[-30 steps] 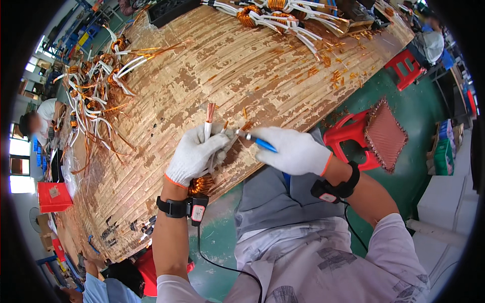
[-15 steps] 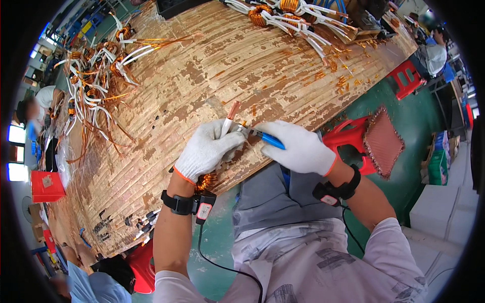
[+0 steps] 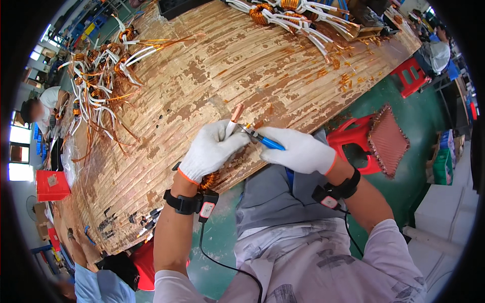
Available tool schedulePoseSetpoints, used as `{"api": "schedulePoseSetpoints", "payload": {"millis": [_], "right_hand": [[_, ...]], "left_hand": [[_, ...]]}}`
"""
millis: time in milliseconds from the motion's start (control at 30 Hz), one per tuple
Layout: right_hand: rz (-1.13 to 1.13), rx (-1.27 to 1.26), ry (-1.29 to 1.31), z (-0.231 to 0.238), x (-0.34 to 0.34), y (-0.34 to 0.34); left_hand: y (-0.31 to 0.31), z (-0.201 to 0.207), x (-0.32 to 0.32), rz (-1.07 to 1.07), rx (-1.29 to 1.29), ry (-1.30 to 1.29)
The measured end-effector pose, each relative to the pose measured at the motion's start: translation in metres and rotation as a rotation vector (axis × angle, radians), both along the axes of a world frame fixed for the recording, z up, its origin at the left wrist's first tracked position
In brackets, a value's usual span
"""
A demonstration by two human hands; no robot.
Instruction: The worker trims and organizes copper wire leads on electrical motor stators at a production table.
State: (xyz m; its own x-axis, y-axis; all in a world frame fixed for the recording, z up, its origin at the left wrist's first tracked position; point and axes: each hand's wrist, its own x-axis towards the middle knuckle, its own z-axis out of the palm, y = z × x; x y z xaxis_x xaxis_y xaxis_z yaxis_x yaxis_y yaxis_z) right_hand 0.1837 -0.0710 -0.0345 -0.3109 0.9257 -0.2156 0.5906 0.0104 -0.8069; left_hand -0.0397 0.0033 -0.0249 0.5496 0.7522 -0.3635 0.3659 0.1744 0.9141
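Observation:
Wearing a white glove, my left hand grips a white-sleeved wire lead whose bare copper end sticks up past the thumb. A copper-wound ring coil shows below that hand, near the table edge; how it joins the lead is hidden. My gloved right hand is closed round a slim blue-handled tool. Its metal tip points at the lead, close to my left thumb. A small brown strip shows just above the tool, near my right fingers.
Ring coils with white and copper leads are heaped at the table's far left, more coils at the far right. Copper-coloured scraps litter the worn wooden table. A red stool stands right. Co-workers are at left and lower left.
The tool's tip has drawn slightly away from the lead, with a gap between the lead and the right fingers. Both hands keep their holds. The whole view has shifted a little.

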Motion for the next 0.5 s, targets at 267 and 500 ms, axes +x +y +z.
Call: {"api": "schedulePoseSetpoints", "payload": {"millis": [267, 500], "right_hand": [[-0.326, 0.060, 0.295, -0.024, -0.019, -0.022], [-0.395, 0.045, 0.141, -0.007, -0.001, -0.023]], "left_hand": [[-0.004, -0.007, 0.008, 0.217, 0.149, 0.203], [-0.001, -0.008, 0.010, 0.034, 0.424, 0.601]]}}
